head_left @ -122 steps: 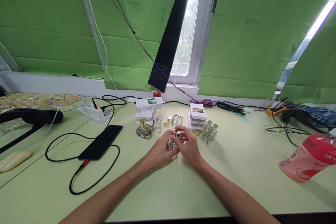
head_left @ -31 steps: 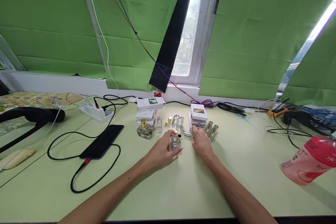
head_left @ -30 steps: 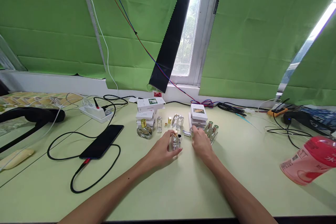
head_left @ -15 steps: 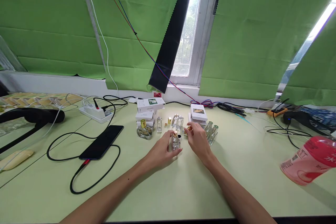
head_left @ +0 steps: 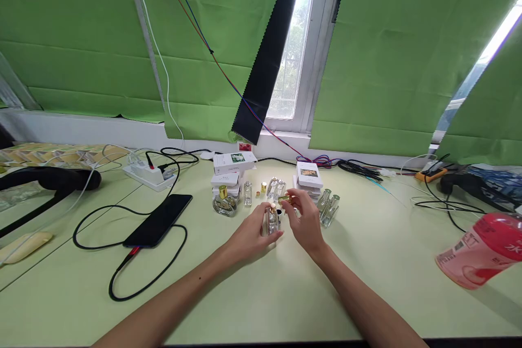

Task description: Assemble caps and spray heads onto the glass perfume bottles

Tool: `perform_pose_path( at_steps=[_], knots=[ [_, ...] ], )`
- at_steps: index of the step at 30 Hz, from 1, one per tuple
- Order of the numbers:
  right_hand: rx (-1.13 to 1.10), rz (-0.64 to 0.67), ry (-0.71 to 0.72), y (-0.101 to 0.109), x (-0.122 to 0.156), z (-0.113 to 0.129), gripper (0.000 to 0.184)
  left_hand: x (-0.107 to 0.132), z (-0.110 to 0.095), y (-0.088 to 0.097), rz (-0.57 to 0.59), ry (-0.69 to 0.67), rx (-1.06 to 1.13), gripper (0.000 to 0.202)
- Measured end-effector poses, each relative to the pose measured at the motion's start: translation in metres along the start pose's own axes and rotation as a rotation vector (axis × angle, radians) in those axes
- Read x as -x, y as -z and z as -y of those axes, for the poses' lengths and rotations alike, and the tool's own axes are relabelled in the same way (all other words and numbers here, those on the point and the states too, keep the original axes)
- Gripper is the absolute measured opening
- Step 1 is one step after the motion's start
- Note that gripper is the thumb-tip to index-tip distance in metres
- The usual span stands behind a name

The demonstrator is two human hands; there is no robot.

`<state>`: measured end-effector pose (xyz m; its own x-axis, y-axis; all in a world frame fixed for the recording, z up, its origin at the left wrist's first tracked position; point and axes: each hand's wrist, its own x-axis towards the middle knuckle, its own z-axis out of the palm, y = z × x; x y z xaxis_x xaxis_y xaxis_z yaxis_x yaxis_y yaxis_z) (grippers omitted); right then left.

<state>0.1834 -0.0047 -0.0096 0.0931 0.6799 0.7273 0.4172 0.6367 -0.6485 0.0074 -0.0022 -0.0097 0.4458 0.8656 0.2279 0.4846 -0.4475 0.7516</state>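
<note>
Your left grip [head_left: 250, 232] is curled around a small clear glass bottle [head_left: 272, 222], fingers at its far left side and thumb across the near side. That bottle stands upright on the worktop [head_left: 265, 296], with a gold-toned top. Your right grip [head_left: 305, 221] is pinching a gold piece [head_left: 284, 199] between thumb and fingertips, lying nearly level, just above and to the right of the bottle; your fingers hide part of it. Close beside the bottle's right side you have a small dark-centred ring [head_left: 279, 211].

Just beyond your hands are two clear bottles [head_left: 275, 188] side by side. To their left you see a gold cap [head_left: 263, 187], a tiny orange-gold bit [head_left: 257, 194] and a slim clear bottle [head_left: 248, 194]. Farther left, a rounded bottle [head_left: 224, 204] wears a gold cap in front of the left box stack [head_left: 234, 163], whose top white box sits askew. Beyond your right hand is the right box stack [head_left: 309, 174], and to the right of that hand two green-capped bottles [head_left: 328, 207] lean together.

Well off to your left, a dark phone [head_left: 158, 221] lies with a black cable [head_left: 111, 283] attached, near a white power strip [head_left: 147, 173]. At your far right is a red-and-pink container [head_left: 475, 253]. Green blinds [head_left: 379, 54] hang behind everything, flanking a narrow window [head_left: 284, 84].
</note>
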Motion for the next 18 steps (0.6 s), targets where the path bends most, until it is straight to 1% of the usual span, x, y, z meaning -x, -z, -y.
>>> perform_pose_path(
  at_steps=[3, 5, 6, 10, 12, 15, 18],
  knots=[
    [-0.027, -0.024, -0.001, -0.001, 0.001, 0.003, 0.016, 0.000, 0.000, 0.000, -0.012, -0.010, 0.014, 0.050],
    [-0.114, -0.038, -0.071, -0.002, 0.001, 0.005, 0.019, 0.001, 0.001, 0.000, -0.016, -0.005, 0.012, 0.050],
    [-0.181, -0.045, -0.127, -0.003, 0.001, 0.005, 0.021, 0.001, 0.001, 0.000, -0.018, -0.003, 0.007, 0.050],
    [-0.567, -0.074, -0.426, -0.008, -0.003, -0.001, 0.029, 0.001, 0.002, 0.000, -0.014, -0.005, -0.003, 0.051],
    [-0.753, -0.104, -0.553, -0.009, -0.007, -0.006, 0.035, 0.000, 0.002, 0.000, -0.012, -0.008, -0.003, 0.053],
    [-0.985, -0.085, -0.695, -0.007, -0.010, -0.009, 0.038, 0.000, 0.004, 0.000, -0.014, -0.010, -0.009, 0.055],
    [-1.116, -0.085, -0.796, -0.006, -0.011, -0.006, 0.035, -0.001, 0.004, 0.000, -0.003, -0.008, -0.025, 0.056]
  ],
)
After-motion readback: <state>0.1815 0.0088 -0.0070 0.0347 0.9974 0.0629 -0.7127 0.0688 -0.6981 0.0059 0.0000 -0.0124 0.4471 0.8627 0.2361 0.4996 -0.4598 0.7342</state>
